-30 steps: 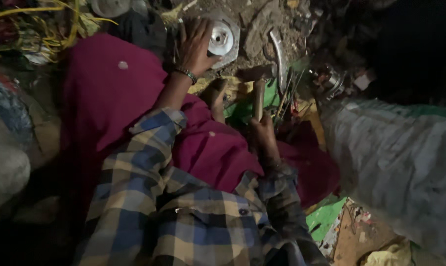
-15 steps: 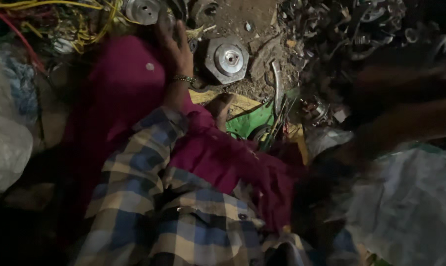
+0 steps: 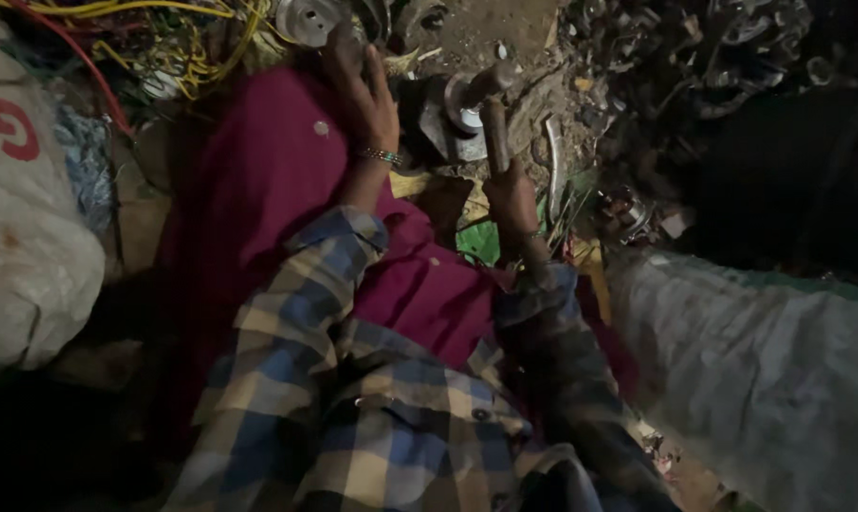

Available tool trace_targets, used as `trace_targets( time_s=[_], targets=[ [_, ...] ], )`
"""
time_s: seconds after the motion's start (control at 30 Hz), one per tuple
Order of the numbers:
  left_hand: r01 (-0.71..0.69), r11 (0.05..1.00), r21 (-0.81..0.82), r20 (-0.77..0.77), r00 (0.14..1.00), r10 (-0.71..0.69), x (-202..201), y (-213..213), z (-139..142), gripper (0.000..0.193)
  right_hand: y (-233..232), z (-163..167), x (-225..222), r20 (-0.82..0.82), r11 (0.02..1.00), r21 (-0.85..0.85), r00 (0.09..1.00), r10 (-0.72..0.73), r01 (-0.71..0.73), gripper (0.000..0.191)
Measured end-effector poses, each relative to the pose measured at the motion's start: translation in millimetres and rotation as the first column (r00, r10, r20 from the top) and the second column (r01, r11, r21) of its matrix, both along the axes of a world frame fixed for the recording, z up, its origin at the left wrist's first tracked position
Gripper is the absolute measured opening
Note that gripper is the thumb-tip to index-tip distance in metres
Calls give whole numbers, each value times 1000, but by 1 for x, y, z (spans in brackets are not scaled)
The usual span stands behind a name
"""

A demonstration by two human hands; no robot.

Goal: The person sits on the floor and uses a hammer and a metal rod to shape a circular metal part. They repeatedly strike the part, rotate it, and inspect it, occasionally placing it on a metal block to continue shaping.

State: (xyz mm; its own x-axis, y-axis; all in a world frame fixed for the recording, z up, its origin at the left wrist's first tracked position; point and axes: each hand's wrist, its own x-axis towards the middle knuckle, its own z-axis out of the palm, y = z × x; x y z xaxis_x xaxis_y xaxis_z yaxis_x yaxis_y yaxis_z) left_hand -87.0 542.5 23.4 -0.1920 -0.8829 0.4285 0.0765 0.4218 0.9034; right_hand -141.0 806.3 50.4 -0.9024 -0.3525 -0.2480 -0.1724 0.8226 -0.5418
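1. One white sack lay at far left, cut off by the frame edge; a tangle of yellow wires sat above it, too knotted to count.
2. Left hand lay flat, fingers spread open, gripping nothing, fingertips near one round metal disc cut off by the top edge.
3. One hammer was upright in the right hand, fingers closed around its handle; its head was over one grey metal part on the ground, contact not discernible.
4. Scrap metal pile at upper right: pieces dark, uncountable.
5. One grey sack at right, cut off.
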Motion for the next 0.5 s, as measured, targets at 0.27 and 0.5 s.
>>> trace_targets(
  time_s=[0.27, 0.5],
  targets=[
    [133, 982, 134, -75, 990, -123, -6, 10, -7, 39, 13, 138, 9, -113, 755, -656, 988, -107, 7, 34],
    [115, 985, 129, -119, 988, -99, -29, 9, -18, 34, 28, 236, -80, -768, 707, -570, 576, -279, -418, 41]
  ],
)
